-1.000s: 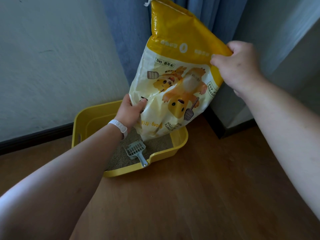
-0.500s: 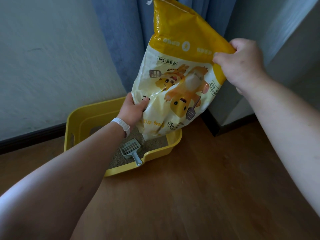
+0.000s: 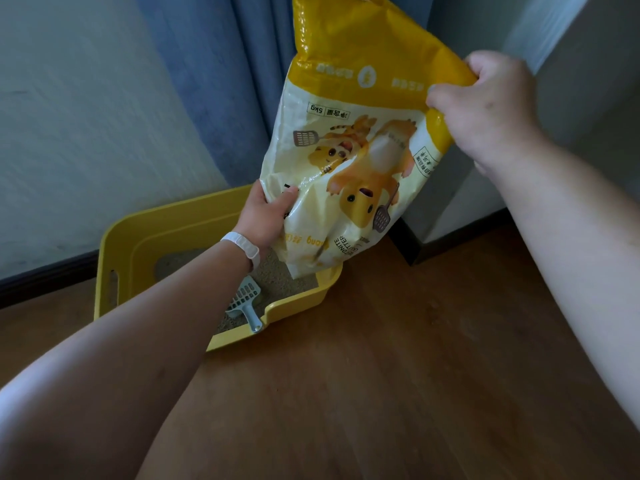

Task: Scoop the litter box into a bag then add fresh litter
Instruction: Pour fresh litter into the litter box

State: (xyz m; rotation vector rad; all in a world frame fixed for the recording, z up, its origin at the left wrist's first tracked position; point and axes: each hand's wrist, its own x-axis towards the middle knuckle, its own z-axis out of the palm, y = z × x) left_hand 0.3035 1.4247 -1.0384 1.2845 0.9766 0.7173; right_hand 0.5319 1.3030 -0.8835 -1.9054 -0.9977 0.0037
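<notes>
A yellow and cream litter bag with cartoon cats printed on it hangs upside down over the yellow litter box. My left hand grips the bag's lower left edge near its mouth. My right hand is shut on the bag's raised bottom corner. The bag's mouth dips inside the box at its right end, above tan litter. A pale grey slotted scoop lies in the litter with its handle resting on the box's front rim. My left forearm hides part of the litter.
The box stands on a wooden floor against a pale wall with a dark skirting board. Blue curtains hang behind the bag. A wall corner juts out at the right.
The view has shifted slightly, so the box sits further left in the frame. The bag stays tipped over the box with both hands holding it as before.
</notes>
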